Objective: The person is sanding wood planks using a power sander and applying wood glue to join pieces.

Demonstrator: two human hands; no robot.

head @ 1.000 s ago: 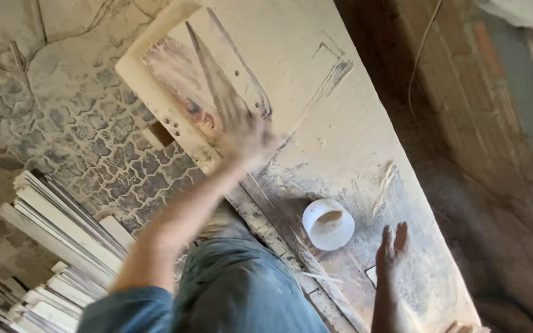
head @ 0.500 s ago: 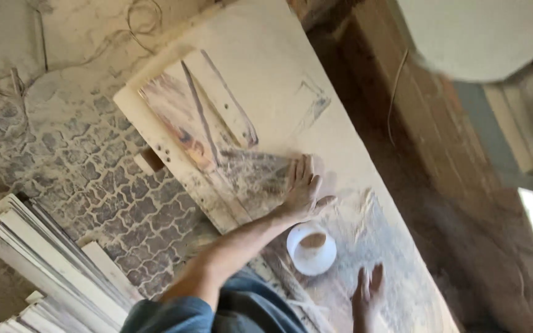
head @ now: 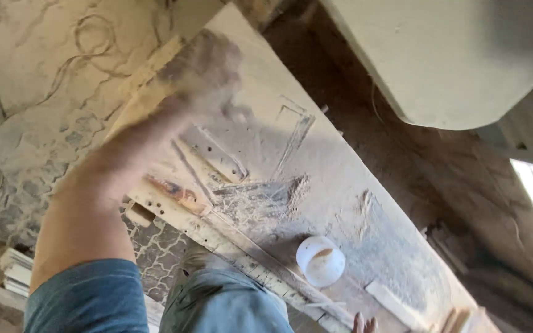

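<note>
My left hand (head: pixel 202 71) is raised over the far left part of a dusty wooden workbench (head: pixel 347 179); it is motion-blurred, so its fingers are unclear and nothing shows in it. My left arm in a blue sleeve crosses the left of the view. Below it lies a swept patch of sawdust (head: pixel 260 197) with finger streaks. A white round cup (head: pixel 320 261) stands on the bench near its front edge. Only the fingertips of my right hand (head: pixel 364 324) show at the bottom edge, extended and holding nothing.
A narrow wooden strip (head: pixel 393 302) lies on the bench right of the cup. White slats (head: pixel 10 271) are stacked on the patterned floor (head: pixel 155 243) at lower left. A large pale rounded object (head: pixel 439 55) hangs at upper right. My jeans-clad leg (head: pixel 223 302) is against the bench.
My left hand has swung from flat on the bench beside the cup up and to the far left. The view has tilted, and my right hand has slid almost out of frame.
</note>
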